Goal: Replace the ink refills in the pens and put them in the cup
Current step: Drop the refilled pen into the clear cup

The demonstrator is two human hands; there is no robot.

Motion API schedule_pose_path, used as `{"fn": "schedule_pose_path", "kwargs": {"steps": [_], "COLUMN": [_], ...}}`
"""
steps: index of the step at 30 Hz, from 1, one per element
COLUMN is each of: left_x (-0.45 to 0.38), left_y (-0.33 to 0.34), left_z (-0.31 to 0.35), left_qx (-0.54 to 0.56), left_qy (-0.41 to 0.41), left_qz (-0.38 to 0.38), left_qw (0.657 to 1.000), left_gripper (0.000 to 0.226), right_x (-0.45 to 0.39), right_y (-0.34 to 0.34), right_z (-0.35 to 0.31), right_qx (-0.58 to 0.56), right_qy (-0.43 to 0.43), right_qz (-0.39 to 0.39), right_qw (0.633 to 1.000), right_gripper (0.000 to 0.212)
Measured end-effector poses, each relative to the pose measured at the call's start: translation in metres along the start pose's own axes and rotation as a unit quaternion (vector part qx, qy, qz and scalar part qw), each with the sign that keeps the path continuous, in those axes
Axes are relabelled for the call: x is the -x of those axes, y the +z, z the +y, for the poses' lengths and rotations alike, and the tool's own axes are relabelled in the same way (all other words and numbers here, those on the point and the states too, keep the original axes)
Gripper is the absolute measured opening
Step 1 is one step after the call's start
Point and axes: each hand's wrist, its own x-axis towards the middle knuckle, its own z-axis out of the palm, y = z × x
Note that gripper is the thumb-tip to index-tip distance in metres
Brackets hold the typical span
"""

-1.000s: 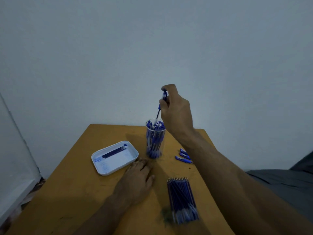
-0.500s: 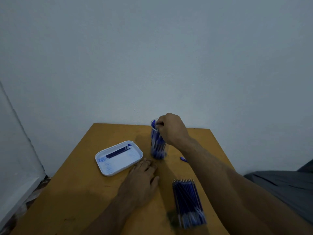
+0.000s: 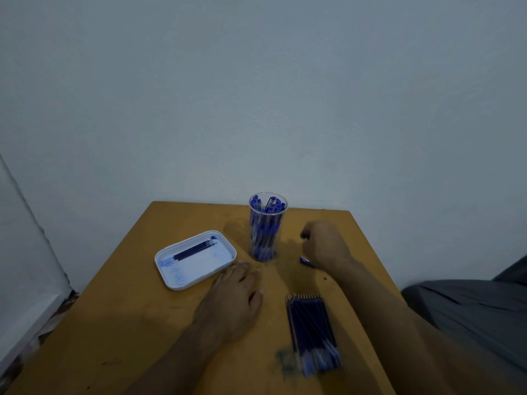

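i see my left hand (image 3: 232, 297) flat on the worktop (image 3: 114, 323), just by the tray (image 3: 171, 276) with its refills. my right hand (image 3: 325, 243) is curled beside the cup (image 3: 267, 226) of pens, over a loose pen (image 3: 305, 261). a refill bundle (image 3: 310, 332) lies nearer me.

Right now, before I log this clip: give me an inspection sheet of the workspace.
Surface: orange table, stained near the front edge.
Job's things: clear cup upright, packed with blue pens; bundle of refills lying flat; white tray holding a few refills; loose pen partly hidden by the right hand.
Clutter: nothing seen.
Grippers: left hand flat on the table; right hand curled right of the cup, grip unclear.
Cables: nothing seen.
Surroundings: plain wall; grey fabric at right.
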Motion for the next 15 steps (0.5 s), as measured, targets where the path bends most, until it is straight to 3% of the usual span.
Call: {"fn": "schedule_pose_path", "kwargs": {"steps": [3, 15], "left_x": [0.000, 0.002], "left_y": [-0.001, -0.006], "left_z": [0.001, 0.005], "left_qx": [0.006, -0.001], "left_qy": [-0.008, -0.008], "left_qz": [-0.005, -0.005], "left_qw": [1.000, 1.000], "left_gripper": [0.058, 0.056], "right_x": [0.014, 0.026], "right_y": [0.017, 0.023], "right_z": [0.016, 0.019], "right_qx": [0.113, 0.108], "right_qy": [-0.017, -0.031], "right_qz": [-0.089, -0.073], "right_qw": [0.989, 0.991], "right_gripper": [0.024, 0.020]}}
